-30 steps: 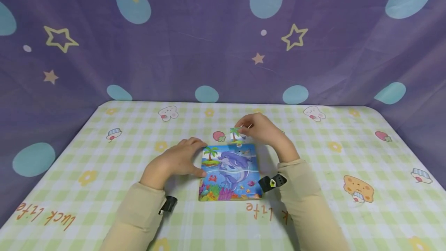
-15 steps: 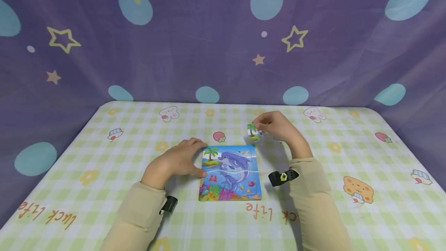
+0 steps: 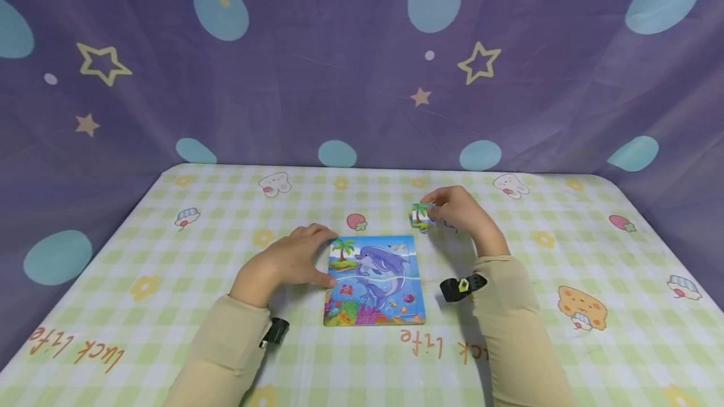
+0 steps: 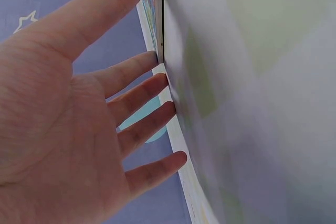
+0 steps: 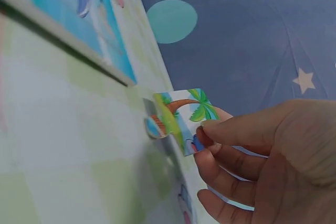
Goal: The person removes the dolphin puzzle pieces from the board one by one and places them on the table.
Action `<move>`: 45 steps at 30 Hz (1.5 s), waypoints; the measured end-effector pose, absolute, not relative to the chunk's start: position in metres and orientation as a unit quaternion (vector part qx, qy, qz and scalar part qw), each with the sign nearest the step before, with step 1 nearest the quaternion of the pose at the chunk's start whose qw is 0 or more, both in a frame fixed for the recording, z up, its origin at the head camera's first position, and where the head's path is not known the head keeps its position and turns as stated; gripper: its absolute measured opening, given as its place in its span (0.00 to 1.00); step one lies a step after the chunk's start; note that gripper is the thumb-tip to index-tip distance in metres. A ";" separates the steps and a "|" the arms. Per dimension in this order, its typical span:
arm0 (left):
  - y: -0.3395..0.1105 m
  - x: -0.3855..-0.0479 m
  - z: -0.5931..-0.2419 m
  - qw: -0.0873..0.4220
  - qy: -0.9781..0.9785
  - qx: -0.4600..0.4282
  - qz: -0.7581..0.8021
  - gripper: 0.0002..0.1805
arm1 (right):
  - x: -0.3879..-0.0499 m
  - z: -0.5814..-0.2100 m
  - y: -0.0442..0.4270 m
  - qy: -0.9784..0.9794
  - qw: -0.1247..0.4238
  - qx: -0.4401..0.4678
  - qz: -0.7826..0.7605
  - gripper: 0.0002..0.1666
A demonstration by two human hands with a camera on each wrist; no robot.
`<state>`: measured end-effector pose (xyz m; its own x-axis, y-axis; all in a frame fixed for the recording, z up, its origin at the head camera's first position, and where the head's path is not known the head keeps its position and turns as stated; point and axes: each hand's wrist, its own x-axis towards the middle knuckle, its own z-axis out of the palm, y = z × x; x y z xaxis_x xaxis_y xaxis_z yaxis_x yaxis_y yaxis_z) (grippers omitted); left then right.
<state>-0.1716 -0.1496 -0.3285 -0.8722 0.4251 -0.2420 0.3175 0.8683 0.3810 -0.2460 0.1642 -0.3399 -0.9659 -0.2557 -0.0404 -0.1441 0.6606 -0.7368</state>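
A square dolphin puzzle board (image 3: 376, 281) lies flat mid-table, its blue picture showing a palm, coral and a crab. Along its left edge, my left hand (image 3: 288, 258) touches it with thumb and index finger. The left wrist view shows that hand (image 4: 79, 119) with fairly straight, spread fingers at the thin board edge (image 4: 159, 19). My right hand (image 3: 460, 212) pinches a jigsaw piece (image 3: 421, 214) above the cloth, beyond the board's far right corner. Up close, the piece (image 5: 184, 116) shows a palm tree and a rounded tab; thumb and index finger (image 5: 247, 129) hold its near corner.
A green-and-white checked tablecloth (image 3: 141, 331) with printed cartoon figures covers the table. Behind the far edge hangs a purple curtain (image 3: 317, 80) with stars and dots. Black wrist cameras sit on both arms, the right one (image 3: 464, 286) close to the board's right side.
The right hand has carried the palm-tree piece rightward, from just behind the board's far edge to beyond its far right corner. My left hand has stayed at the board's left edge.
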 end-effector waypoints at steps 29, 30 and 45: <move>-0.150 -0.172 -0.329 0.164 0.953 0.190 0.168 0.48 | -0.246 -0.343 0.153 0.911 0.057 -0.076 -0.401 0.22; -0.150 -0.172 -0.329 0.164 0.953 0.192 0.168 0.48 | -0.246 -0.342 0.151 0.909 0.057 -0.084 -0.405 0.22; -0.150 -0.171 -0.328 0.162 0.952 0.197 0.168 0.48 | -0.233 -0.336 0.109 0.858 0.148 -0.252 -0.423 0.14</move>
<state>-0.1711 -0.1502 -0.3278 -0.8697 0.4296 -0.2430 0.3205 0.8659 0.3841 -0.2331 0.1086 -0.3360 -0.8295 -0.5570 -0.0403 -0.3075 0.5157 -0.7997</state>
